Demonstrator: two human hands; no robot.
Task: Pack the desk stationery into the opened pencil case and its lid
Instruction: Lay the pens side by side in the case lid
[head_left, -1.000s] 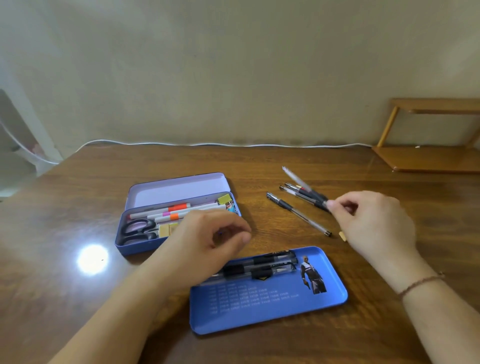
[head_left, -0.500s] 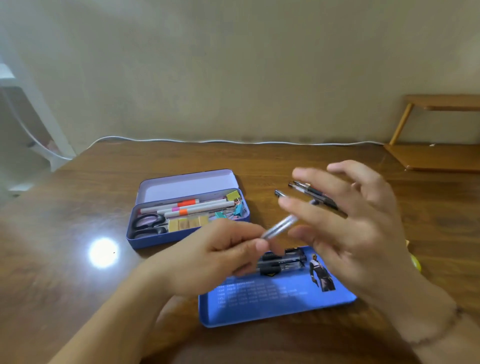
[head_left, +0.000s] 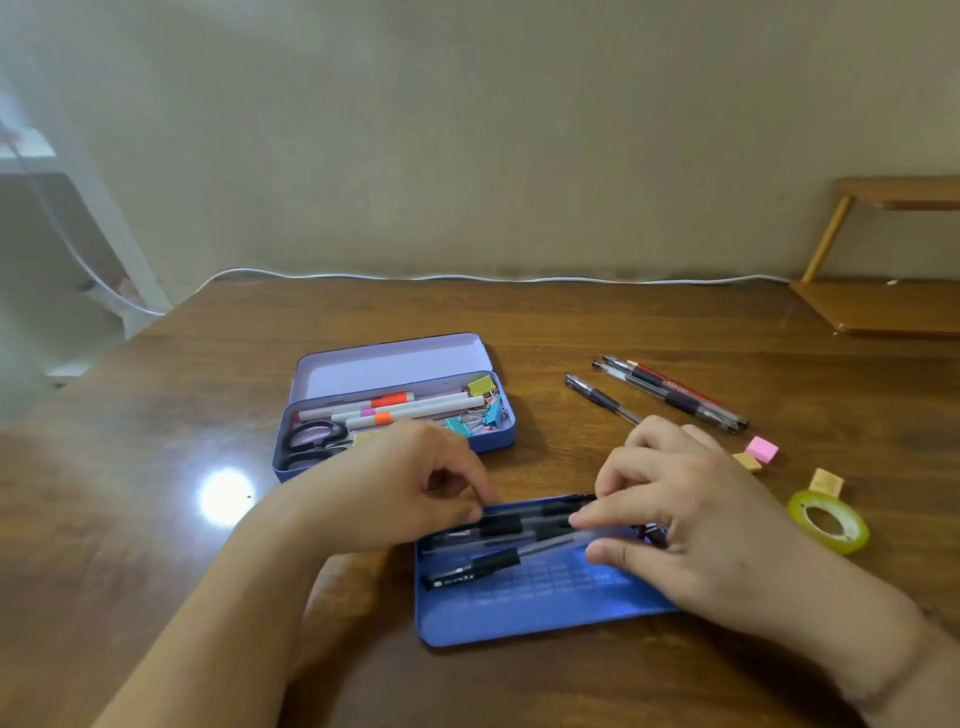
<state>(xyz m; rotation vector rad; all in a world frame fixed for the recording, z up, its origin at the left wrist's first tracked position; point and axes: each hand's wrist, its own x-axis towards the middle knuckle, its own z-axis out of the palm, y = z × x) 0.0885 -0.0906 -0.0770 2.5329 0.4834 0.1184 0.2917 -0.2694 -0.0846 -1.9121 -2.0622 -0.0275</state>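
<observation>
Two hands work at the lid (head_left: 519, 618): the left hand (head_left: 395, 488) and right hand (head_left: 685, 525) pinch opposite ends of one clear pen (head_left: 550, 543). About four pens lie in the lid around that grip, though overlap and blur make the count unsure. Beyond the right hand lie about four loose pens (head_left: 670, 395), one apart from a bundle of three. Right of the grip sit one pink eraser (head_left: 762, 449), two tan blocks (head_left: 826, 480), and one tape roll (head_left: 828, 522). Beyond the left hand, one case (head_left: 498, 441) holds three markers (head_left: 410, 408), one pair of scissors (head_left: 311, 441) and several clips (head_left: 483, 410), too tangled to count.
</observation>
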